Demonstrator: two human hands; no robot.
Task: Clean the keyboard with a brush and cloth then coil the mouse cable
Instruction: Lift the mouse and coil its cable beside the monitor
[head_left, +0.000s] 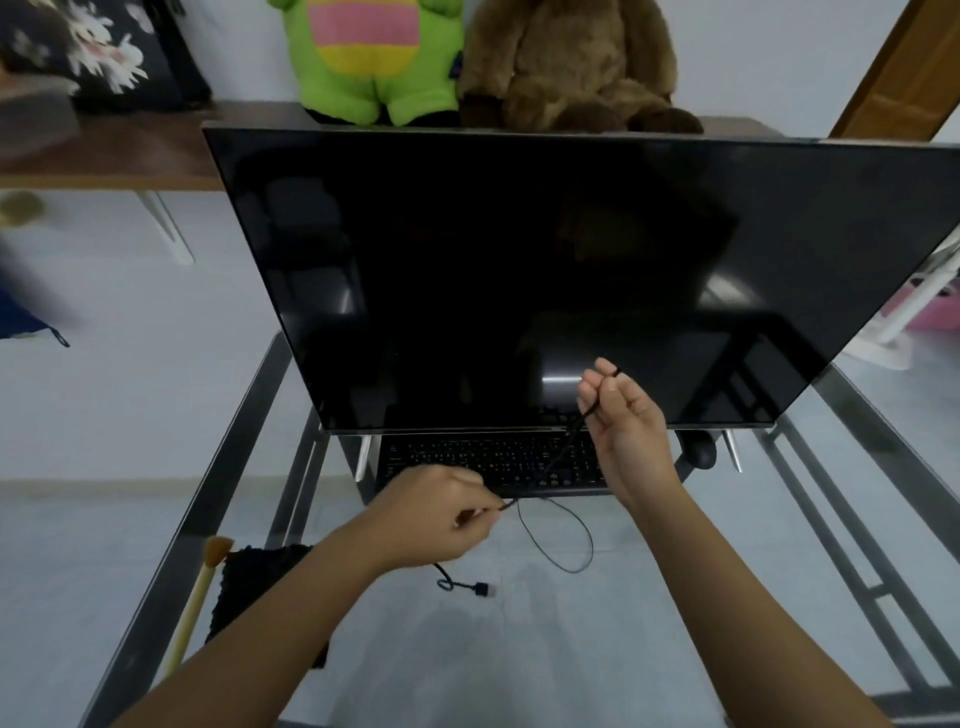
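Home room, likely bedroom or study: glass bench (519, 649) with monitor (519, 270) and keyboard (467, 460), wall shelf (130, 150) holding green plush (371, 57), brown teddy (566, 62), floral cushion (93, 47); wooden door frame (904, 67).

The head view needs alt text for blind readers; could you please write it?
The left hand pinches a black mouse cable while the right hand holds it raised before a dark monitor, above a keyboard on a glass desk. A brush and cloth lie left.
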